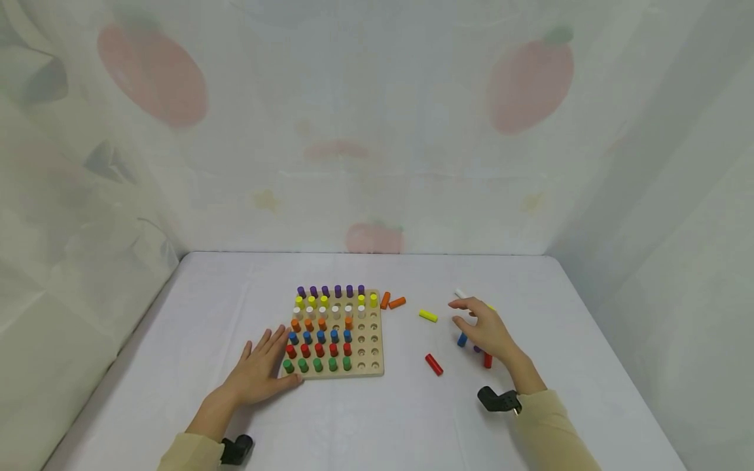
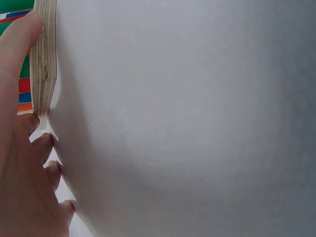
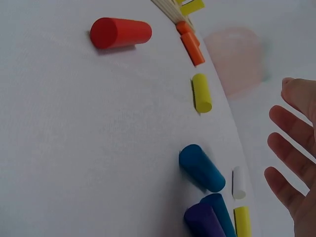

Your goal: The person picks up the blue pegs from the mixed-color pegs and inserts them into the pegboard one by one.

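Observation:
A wooden pegboard (image 1: pixel 366 375) lies on the table, its left columns filled with coloured pegs in rows: purple, yellow, white, orange, blue, red and green. My left hand (image 1: pixel 256 374) rests at the board's left side, fingers spread along the edge and thumb on the front corner. Over loose pegs on the right hovers my right hand (image 1: pixel 487 332), fingers apart, nothing between them. Near it lie a blue peg (image 3: pixel 201 168), a purple peg (image 3: pixel 203 220), a white peg (image 3: pixel 239 182) and a yellow peg (image 3: pixel 242 221). Some pegs are partly hidden by this hand in the head view.
Between board and right hand lie a red peg (image 1: pixel 434 364) and another yellow peg (image 1: pixel 428 316). An orange peg (image 1: pixel 397 303) and a second one sit beside the board's far right corner. Patterned white sheeting (image 1: pixel 377 190) stands behind the table and at both sides.

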`<action>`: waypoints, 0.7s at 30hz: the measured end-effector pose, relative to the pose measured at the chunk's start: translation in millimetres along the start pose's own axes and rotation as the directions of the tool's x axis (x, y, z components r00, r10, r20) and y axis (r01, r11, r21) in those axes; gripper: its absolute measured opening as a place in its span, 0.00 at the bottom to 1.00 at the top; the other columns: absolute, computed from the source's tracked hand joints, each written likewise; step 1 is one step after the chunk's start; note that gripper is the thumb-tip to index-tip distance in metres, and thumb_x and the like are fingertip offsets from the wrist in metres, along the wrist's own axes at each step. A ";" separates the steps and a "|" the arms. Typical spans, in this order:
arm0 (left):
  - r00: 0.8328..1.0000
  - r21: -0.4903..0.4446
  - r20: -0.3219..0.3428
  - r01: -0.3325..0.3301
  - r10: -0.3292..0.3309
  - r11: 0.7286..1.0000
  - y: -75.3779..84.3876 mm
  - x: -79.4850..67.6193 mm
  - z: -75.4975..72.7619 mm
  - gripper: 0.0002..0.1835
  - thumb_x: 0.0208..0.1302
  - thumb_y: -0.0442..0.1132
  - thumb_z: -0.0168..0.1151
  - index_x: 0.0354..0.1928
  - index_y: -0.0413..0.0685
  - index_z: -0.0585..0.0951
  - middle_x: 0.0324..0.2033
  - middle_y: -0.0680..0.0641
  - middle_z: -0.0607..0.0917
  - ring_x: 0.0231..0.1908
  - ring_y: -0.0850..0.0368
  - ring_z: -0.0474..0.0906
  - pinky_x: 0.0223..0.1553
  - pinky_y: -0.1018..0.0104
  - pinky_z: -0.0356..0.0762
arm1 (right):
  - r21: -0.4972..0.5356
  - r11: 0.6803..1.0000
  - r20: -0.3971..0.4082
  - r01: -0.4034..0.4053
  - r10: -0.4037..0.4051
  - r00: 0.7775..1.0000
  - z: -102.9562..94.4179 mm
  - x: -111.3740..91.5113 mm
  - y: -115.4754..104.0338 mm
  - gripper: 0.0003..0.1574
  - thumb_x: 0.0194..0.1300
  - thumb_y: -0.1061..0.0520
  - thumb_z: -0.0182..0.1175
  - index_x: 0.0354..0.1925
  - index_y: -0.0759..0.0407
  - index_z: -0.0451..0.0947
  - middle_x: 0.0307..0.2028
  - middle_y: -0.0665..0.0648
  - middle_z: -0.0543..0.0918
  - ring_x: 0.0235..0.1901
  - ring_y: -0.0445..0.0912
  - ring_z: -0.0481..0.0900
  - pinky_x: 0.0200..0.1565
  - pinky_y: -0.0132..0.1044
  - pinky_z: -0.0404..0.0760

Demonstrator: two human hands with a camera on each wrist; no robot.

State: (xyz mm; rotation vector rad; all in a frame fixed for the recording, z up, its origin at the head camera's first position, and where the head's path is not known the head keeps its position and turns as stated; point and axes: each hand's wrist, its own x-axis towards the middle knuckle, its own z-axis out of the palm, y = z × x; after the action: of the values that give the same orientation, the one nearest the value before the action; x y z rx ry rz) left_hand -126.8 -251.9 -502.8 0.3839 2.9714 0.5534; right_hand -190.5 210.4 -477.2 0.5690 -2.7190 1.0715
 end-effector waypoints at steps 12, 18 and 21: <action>1.000 -0.003 -0.004 -0.003 0.003 1.000 -4.4 1.0 4.5 0.55 0.47 0.72 0.58 0.71 0.46 0.54 0.70 0.42 0.55 0.69 0.37 0.46 0.62 0.32 0.39 | -0.021 0.999 0.071 -0.038 0.039 0.997 -5.5 -7.0 19.1 0.18 0.60 0.57 0.61 0.50 0.56 0.75 0.47 0.53 0.80 0.50 0.50 0.77 0.52 0.50 0.76; 1.000 -0.001 -0.007 -0.006 0.006 1.000 -4.1 1.0 4.0 0.55 0.47 0.72 0.58 0.71 0.46 0.54 0.70 0.42 0.55 0.68 0.37 0.46 0.62 0.32 0.39 | -0.044 0.999 0.106 -0.029 0.034 0.994 -8.3 -7.8 25.0 0.19 0.60 0.58 0.61 0.50 0.57 0.76 0.47 0.53 0.80 0.50 0.50 0.76 0.51 0.50 0.76; 1.000 -0.012 -0.008 -0.005 0.005 1.000 -2.4 0.6 2.5 0.55 0.47 0.71 0.58 0.71 0.46 0.54 0.70 0.42 0.55 0.68 0.37 0.46 0.62 0.32 0.39 | -0.064 0.997 0.128 -0.041 0.049 0.991 -9.1 -8.6 25.6 0.19 0.59 0.58 0.62 0.50 0.56 0.76 0.47 0.53 0.80 0.51 0.51 0.76 0.51 0.51 0.76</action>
State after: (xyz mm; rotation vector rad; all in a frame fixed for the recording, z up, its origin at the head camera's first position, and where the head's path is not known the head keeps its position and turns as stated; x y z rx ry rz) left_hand -127.5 -253.1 -506.1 0.3887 2.9739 0.5736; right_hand -192.9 236.3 -488.9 0.5903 -2.8784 0.9900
